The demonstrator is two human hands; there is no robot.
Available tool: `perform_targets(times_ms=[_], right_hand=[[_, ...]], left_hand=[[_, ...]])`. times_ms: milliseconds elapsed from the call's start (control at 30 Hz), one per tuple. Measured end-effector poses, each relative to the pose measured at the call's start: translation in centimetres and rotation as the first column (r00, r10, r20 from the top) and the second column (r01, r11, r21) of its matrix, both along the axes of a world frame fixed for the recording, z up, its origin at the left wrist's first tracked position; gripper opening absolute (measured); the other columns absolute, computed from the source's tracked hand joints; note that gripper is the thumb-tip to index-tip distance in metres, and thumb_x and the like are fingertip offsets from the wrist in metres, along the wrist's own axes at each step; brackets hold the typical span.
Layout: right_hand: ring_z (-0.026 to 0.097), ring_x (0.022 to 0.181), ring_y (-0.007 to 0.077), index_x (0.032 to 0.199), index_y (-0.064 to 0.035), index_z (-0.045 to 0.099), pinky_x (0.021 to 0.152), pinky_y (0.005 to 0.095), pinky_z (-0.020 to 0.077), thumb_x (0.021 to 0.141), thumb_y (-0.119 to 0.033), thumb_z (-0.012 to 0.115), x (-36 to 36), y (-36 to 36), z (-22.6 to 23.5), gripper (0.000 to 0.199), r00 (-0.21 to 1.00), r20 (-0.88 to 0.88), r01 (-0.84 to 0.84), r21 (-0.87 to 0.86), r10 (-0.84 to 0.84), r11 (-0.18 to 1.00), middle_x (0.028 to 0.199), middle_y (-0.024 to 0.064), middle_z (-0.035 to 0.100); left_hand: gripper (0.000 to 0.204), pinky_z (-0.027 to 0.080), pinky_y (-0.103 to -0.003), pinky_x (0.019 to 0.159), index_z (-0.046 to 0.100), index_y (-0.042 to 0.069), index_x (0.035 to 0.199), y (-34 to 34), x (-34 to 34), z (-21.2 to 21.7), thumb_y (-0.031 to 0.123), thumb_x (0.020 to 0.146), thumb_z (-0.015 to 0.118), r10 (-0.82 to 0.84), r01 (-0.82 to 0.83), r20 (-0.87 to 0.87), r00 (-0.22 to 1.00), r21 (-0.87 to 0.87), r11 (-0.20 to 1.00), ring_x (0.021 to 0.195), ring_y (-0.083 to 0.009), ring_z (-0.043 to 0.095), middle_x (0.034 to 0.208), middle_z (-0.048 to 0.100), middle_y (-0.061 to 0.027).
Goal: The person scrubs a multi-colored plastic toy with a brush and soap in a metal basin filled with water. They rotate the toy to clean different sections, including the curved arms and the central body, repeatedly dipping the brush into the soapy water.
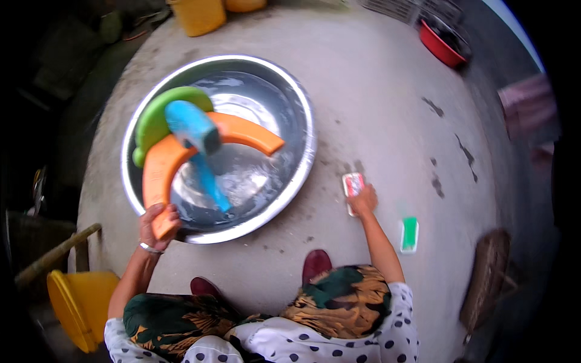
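My left hand [158, 225] is closed round one end of an orange plastic arch [158, 172], which tilts over a wide metal basin [310, 145] of water. A green rounded plastic piece [151, 124] and a blue hammer-shaped plastic piece [187, 118] lie against the arch, the blue one blurred. Out on the floor to the right, my right hand [364, 201] has its fingers closed over a small red-and-white rectangular thing [353, 183]; they partly hide it, and its kind is unclear. A similar green-and-white rectangular thing [410, 233] lies apart, nearer my right knee.
Concrete floor [357, 109] with wet marks surrounds the basin. Yellow containers [200, 15] stand at the far left, and a red tub [440, 45] at the far right. A yellow plastic stool or bucket [85, 302] is near my left side; a log-like brown thing [487, 275] lies right.
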State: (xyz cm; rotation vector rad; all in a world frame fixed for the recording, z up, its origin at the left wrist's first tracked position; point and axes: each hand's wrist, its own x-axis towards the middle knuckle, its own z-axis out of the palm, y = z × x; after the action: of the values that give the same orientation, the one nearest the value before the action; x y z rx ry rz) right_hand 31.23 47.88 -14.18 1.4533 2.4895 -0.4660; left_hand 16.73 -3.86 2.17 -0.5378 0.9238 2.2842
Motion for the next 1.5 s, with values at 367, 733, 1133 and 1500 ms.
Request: perform_targets(times_ms=[367,733,1133,1500], right_hand=[[0.064,0.077,0.0197,0.096,-0.0028,0.060,0.070,0.0349,0.0527,0.060,-0.016,0.080,-1.6,-1.7,10.0,0.043,0.710,-0.705,-0.138,-0.136,0.002,0.981,0.092,0.0091,0.064],[0.064,0.087,0.0223,0.128,-0.0120,0.054,0.081,0.0299,0.0491,0.073,-0.006,0.064,-17.5,-15.4,28.6,0.056,0.060,-0.831,-0.940,0.140,0.552,0.312,0.102,0.0121,0.065],[0.044,0.101,0.0333,0.137,-0.0231,0.046,0.092,0.0432,0.0344,0.094,-0.024,0.048,-16.1,-18.5,26.7,0.044,-0.172,-0.514,-0.947,0.321,0.840,0.003,0.111,0.0186,0.048],[0.044,0.099,0.0322,0.135,-0.0205,0.051,0.093,0.0426,0.0336,0.094,-0.043,0.044,-15.5,-16.6,22.9,0.047,-0.226,-0.527,-0.897,0.441,0.819,0.036,0.110,0.0190,0.048]], left_hand=[[0.031,0.051,-0.034,0.065,0.043,0.001,0.109,0.5,0.1,-0.2,0.007,0.083,0.058,-0.009,0.009,0.003,1.000,0.134,0.991,0.071,-0.0200,0.055,0.084,0.055,-0.0123],[0.028,0.056,-0.035,0.063,0.049,-0.003,0.105,1.0,-1.8,1.6,0.008,0.082,0.060,-0.252,0.209,-0.242,0.937,-0.188,0.960,0.067,-0.0208,0.061,0.082,0.058,-0.0121],[0.037,0.056,-0.032,0.056,0.045,0.002,0.113,-0.7,-4.8,3.5,0.006,0.081,0.062,-0.427,0.330,-0.287,0.858,-0.328,0.885,0.062,-0.0175,0.062,0.078,0.058,-0.0104],[0.035,0.055,-0.034,0.054,0.043,0.001,0.111,-0.3,-7.0,3.8,-0.001,0.079,0.059,-0.480,0.404,-0.140,0.866,-0.368,0.837,0.060,-0.0194,0.061,0.077,0.057,-0.0116]])
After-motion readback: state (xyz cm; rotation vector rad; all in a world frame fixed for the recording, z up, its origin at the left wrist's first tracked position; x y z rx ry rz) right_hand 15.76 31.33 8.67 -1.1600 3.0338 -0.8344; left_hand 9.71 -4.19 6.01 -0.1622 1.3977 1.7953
